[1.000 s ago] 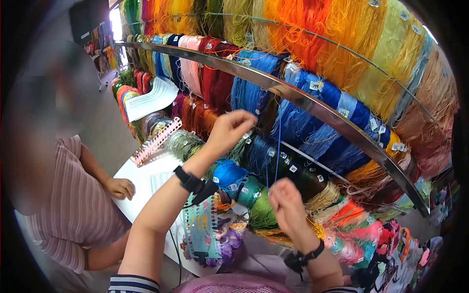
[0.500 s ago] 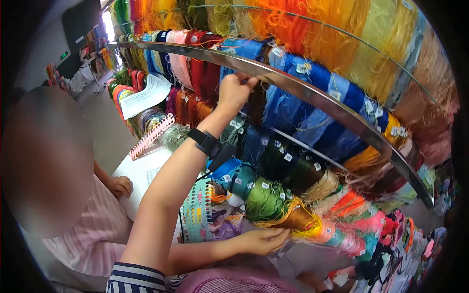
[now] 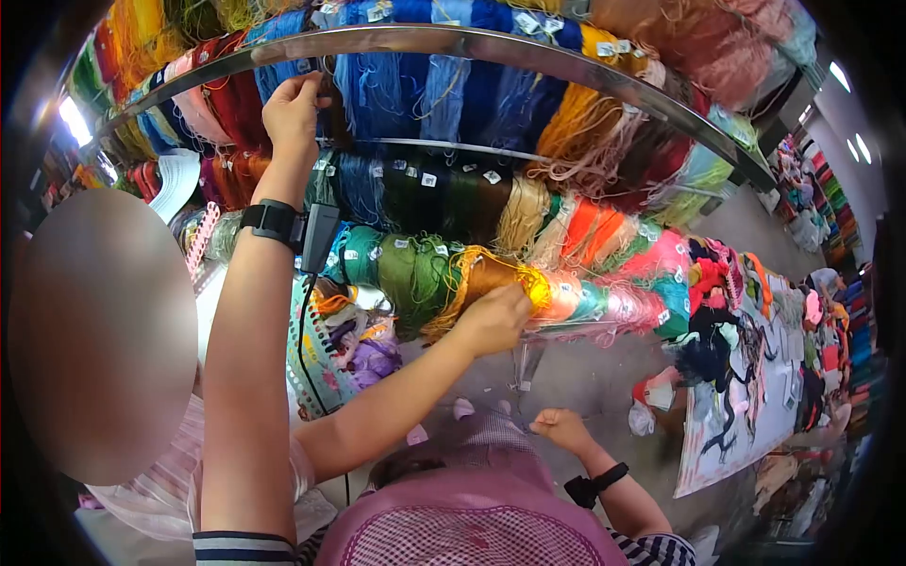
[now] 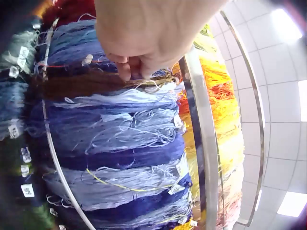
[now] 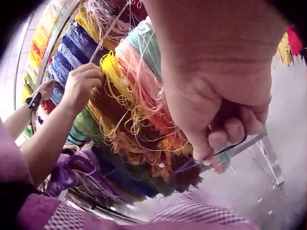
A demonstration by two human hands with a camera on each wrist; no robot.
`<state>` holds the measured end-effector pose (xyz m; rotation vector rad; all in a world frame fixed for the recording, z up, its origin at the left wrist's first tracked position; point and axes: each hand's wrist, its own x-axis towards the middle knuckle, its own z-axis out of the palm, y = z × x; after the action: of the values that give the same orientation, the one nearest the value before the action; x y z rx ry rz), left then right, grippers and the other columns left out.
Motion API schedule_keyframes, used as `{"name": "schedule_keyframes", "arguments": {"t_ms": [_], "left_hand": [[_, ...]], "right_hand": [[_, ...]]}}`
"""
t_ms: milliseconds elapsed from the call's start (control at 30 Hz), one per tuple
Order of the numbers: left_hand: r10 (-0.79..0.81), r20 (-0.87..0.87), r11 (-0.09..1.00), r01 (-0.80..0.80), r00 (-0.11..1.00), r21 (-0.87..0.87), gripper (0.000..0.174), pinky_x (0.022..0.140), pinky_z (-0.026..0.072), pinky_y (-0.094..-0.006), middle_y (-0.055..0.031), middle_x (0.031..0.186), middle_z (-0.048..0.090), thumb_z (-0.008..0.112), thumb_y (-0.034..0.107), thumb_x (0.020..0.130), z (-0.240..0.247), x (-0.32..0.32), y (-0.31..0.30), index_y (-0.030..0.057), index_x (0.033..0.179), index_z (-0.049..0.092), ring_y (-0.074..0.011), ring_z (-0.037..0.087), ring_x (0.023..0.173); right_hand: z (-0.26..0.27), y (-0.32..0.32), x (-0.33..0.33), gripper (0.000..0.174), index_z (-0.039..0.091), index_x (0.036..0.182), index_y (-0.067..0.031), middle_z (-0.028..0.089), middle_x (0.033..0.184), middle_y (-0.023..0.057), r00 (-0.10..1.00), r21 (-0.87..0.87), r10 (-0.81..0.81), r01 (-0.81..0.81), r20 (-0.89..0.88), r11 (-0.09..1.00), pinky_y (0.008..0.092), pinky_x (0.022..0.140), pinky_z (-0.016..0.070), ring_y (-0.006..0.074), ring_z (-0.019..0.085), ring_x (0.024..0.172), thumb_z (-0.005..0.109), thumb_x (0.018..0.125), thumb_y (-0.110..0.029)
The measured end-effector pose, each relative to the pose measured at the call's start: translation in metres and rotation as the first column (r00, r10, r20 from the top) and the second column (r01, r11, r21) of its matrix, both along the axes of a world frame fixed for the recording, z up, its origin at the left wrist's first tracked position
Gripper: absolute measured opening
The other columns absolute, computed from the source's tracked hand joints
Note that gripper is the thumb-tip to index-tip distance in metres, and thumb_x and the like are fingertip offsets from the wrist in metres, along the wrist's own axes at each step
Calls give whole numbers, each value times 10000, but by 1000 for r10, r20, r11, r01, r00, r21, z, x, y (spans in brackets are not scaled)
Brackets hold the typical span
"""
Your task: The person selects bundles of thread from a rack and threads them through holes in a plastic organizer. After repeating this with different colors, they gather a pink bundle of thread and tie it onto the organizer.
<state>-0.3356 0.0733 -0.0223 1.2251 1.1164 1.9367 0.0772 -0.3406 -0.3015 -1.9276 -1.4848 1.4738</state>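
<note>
In the head view my left hand is raised to the upper rack, just under the curved metal rail. The left wrist view shows its thumb and fingers pinching at a hank of brown thread, with blue hanks hanging beside it. My right hand is low in front of my body, away from the rack. Up close, its fingers are curled and pinch a dark blue thread; part of that thread is hidden in the palm.
Another person's hand holds yellow thread on the lower rack, their arm crossing before me. Green hanks hang beside it. A punched card with purple thread lies left. At right stands a white board.
My view has turned right. My left hand has risen from the middle of the rack to the brown hank. My right hand has dropped away from the rack. The other person's hand has reached in.
</note>
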Motion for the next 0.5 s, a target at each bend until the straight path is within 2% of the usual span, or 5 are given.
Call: {"name": "schedule_keyframes", "arguments": {"t_ms": [133, 267, 333, 433, 500], "left_hand": [[76, -84, 996, -80, 994, -45, 182, 616, 472, -229, -60, 820, 687, 620, 167, 902, 8, -1, -7, -7, 868, 663, -124, 637, 664], [239, -262, 971, -233, 935, 55, 192, 626, 488, -259, -79, 801, 686, 597, 165, 892, 8, -13, -3, -14, 851, 655, -119, 634, 661], [186, -214, 980, -165, 959, 110, 174, 626, 488, -262, -78, 781, 672, 588, 150, 872, 10, -9, -13, -9, 820, 636, -127, 624, 661], [167, -145, 986, -167, 975, 14, 155, 622, 474, -246, -67, 725, 641, 600, 144, 868, 10, 4, -33, -1, 813, 611, -125, 589, 640], [106, -61, 994, -107, 992, -10, 158, 606, 453, -230, -49, 730, 644, 639, 168, 859, 7, 9, -45, 10, 852, 646, -115, 580, 639]], "right_hand": [[5, 7, 10, 145, 666, 837, -24, 647, 725, 13, 982, -22, -52, 49, -184, 999, 269, 626, 457, 78, 562, 661, 678, 846, -168], [13, 24, 34, 159, 670, 844, -30, 651, 712, 24, 991, 20, 19, -17, -134, 1000, 276, 618, 463, 87, 575, 655, 687, 844, -188], [23, 35, 49, 173, 670, 836, -30, 657, 700, 32, 995, 75, 99, -100, 18, 992, 284, 602, 466, 94, 578, 641, 702, 835, -200], [13, 46, 70, 189, 671, 833, -32, 659, 692, 52, 987, 120, 157, -158, 21, 980, 297, 587, 467, 109, 579, 620, 710, 827, -216], [23, 49, 75, 191, 673, 830, -36, 658, 692, 60, 989, 59, 141, -143, 39, 988, 297, 583, 464, 115, 580, 613, 700, 836, -225]]}}
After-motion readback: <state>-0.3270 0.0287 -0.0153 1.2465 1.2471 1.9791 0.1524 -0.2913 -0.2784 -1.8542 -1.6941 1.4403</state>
